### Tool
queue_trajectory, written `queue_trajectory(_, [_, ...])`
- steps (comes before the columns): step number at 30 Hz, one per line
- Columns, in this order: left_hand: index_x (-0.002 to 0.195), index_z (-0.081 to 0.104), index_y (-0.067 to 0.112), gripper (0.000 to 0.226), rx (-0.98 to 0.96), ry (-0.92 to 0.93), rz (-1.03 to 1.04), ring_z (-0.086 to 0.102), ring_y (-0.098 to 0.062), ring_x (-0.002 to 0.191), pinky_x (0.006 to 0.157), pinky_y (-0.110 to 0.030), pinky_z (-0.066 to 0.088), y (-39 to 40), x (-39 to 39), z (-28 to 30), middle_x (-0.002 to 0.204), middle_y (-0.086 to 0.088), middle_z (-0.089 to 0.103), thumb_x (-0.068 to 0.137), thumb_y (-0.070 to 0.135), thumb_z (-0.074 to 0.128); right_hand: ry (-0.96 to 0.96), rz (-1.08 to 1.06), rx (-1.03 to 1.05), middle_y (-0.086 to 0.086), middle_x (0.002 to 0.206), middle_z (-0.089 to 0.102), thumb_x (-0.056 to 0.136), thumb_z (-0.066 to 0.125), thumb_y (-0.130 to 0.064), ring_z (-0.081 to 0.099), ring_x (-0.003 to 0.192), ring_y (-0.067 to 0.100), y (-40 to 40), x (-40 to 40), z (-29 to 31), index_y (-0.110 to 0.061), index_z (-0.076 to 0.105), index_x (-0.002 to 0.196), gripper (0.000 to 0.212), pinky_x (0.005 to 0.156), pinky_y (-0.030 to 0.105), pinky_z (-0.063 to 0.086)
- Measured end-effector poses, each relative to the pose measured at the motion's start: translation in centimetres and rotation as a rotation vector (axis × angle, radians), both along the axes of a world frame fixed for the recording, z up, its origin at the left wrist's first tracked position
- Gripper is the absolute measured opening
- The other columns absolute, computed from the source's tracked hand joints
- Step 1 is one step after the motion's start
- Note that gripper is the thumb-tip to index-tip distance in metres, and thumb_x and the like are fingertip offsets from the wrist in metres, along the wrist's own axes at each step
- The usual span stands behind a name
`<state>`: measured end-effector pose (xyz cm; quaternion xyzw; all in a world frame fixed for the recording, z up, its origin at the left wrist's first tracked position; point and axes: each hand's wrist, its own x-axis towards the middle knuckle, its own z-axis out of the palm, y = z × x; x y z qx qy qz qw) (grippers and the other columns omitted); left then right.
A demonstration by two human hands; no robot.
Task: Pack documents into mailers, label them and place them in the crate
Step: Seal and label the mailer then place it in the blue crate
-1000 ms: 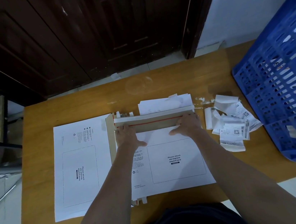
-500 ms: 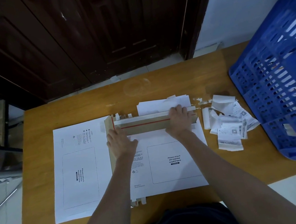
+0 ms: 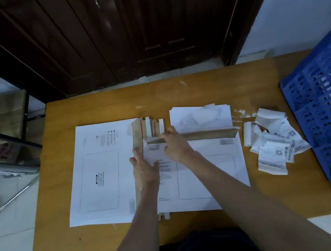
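On table [image 3: 239, 86] | mailer [image 3: 208, 172] under both hands | left hand [image 3: 145, 170] flat, fingers straight | right hand [image 3: 176, 145] pinching flap [image 3: 210, 134]

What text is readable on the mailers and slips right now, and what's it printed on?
"Please attach the express waybill here", turned sideways: left mailer, inside its outlined box.
Fine print near that mailer's top edge: too small to read.
Print on the centre mailer, beside the left hand and right hand: blurred, partly covered.
Label slips: QR codes and barcodes, text unreadable.
Document sheets: faint, unreadable.
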<state>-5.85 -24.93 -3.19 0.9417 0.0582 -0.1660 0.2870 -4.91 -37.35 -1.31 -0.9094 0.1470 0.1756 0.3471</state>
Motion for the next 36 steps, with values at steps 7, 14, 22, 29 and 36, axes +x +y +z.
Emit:
queue_trajectory(7, [0.146,0.027,0.027,0.060,0.210,-0.122,-0.287,0.051,-0.021,0.102,0.086,-0.032,0.054,0.3,-0.5,-2.3,0.119,-0.011,0.038,0.095,0.017,0.055,-0.113,0.211,-0.361,0.004,0.146,0.034,0.085,0.057,-0.014,0.030,0.130,0.029,2.0,-3.8,-1.7,-0.017,0.045,0.136,0.052,0.106,0.037,0.028])
queue_trajectory(14, [0.137,0.041,0.014,0.040,0.219,0.016,-0.370,0.044,-0.039,0.122,0.099,-0.047,0.042,0.4,0.6,-2.3,0.134,-0.020,0.041,0.098,0.021,0.044,-0.071,0.210,-0.337,-0.003,0.153,0.023,0.095,0.049,-0.022,0.016,0.143,0.020,3.5,-3.9,-2.7,-0.017,0.021,0.149,0.061,0.107,0.037,0.023])
queue_trajectory(22, [0.147,0.023,0.015,0.059,0.490,-0.129,-0.585,0.032,-0.022,0.134,0.103,-0.031,0.039,-0.4,0.7,-1.5,0.156,-0.007,0.015,0.096,0.025,0.051,-0.051,0.239,-0.397,-0.002,0.147,0.030,0.094,0.052,-0.029,0.023,0.139,0.018,3.4,-3.1,-2.7,-0.020,0.029,0.145,0.057,0.109,0.040,0.024])
queue_trajectory(29, [0.148,0.024,0.015,0.055,0.532,-0.034,-0.649,0.037,-0.023,0.131,0.103,-0.036,0.037,-0.9,1.1,-0.5,0.157,-0.005,0.014,0.098,0.024,0.044,-0.061,0.262,-0.303,-0.007,0.152,0.026,0.093,0.053,-0.031,0.019,0.143,0.017,2.5,-3.4,-3.5,-0.024,0.025,0.148,0.062,0.105,0.042,0.034])
queue_trajectory(36, [0.124,0.050,0.003,0.040,0.108,-0.382,-0.211,0.047,-0.034,0.110,0.091,-0.043,0.044,-4.3,2.5,1.9,0.125,-0.018,0.050,0.084,-0.001,0.055,-0.335,-0.386,-0.132,0.006,0.122,0.055,0.081,0.054,-0.002,0.057,0.105,0.026,-2.3,-5.4,-1.3,-0.013,0.062,0.117,0.038,0.086,0.037,0.047])
